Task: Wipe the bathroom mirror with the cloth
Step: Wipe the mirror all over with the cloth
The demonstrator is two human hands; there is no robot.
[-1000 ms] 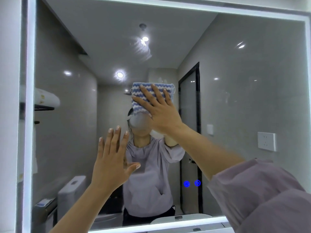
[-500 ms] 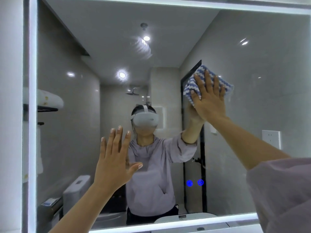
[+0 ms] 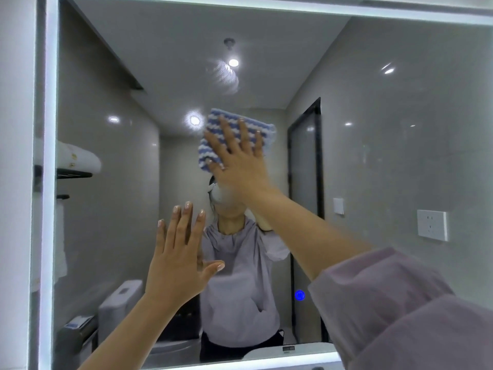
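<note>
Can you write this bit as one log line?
right hand: presses cloth on mirror | left hand: open, raised at mirror

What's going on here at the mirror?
A person is wiping the bathroom mirror. Their right hand presses a blue-and-white striped cloth flat on the glass, near the upper middle, fingers spread. Their left hand is open and holds nothing, raised flat by the glass lower down. A streaky smear shows above the cloth, so the job looks unfinished.
</note>
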